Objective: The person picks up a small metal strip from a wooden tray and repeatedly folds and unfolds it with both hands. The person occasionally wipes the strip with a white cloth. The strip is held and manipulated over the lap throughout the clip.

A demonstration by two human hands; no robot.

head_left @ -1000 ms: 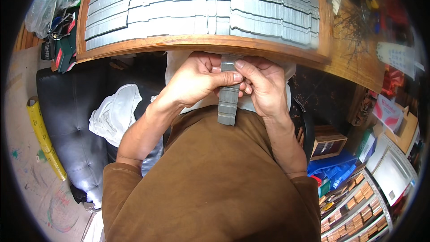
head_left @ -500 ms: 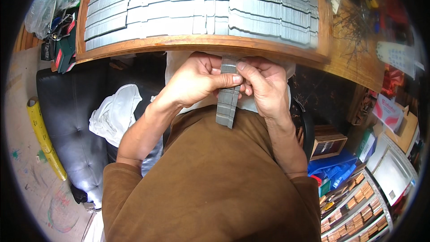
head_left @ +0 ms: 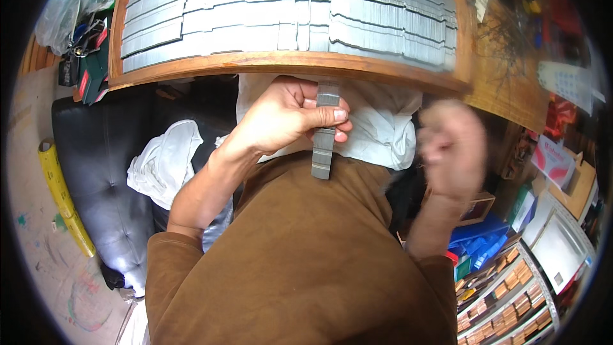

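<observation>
Head view: two bare hands over the lap, just below a wooden tray's near edge.
Left hand (head_left: 287,114): thumb on top, fingers curled beneath, pinching the strip around its middle.
Grey segmented strip (head_left: 323,142): held roughly upright in frame, upper end close to the tray edge, lower end over the brown shirt (head_left: 294,249); darker and lighter bands across it, looks like thin pieces stacked face to face.
Right hand (head_left: 453,147): off to the right, well apart from the strip; fingers look curled, but blurred, so cannot tell whether they pinch anything.
Wooden tray (head_left: 287,62): holds packed rows of grey slips (head_left: 242,16), some edges stepped; far side cut off by the frame.
Progress: judging by the frame, strip is already assembled enough to hold one-handed; it is outside the tray, not set down. Whether more pieces are due, cannot tell.
Lap: white cloth (head_left: 389,134) spread under the hands.
Left side: black tufted seat (head_left: 105,179), bundled white fabric (head_left: 167,160) on it, yellow roll (head_left: 64,195) beside.
Right side: wooden tabletop (head_left: 514,96) next to the tray; blue plastic (head_left: 476,236) and rack of small brown blocks (head_left: 518,276) lower down.
</observation>
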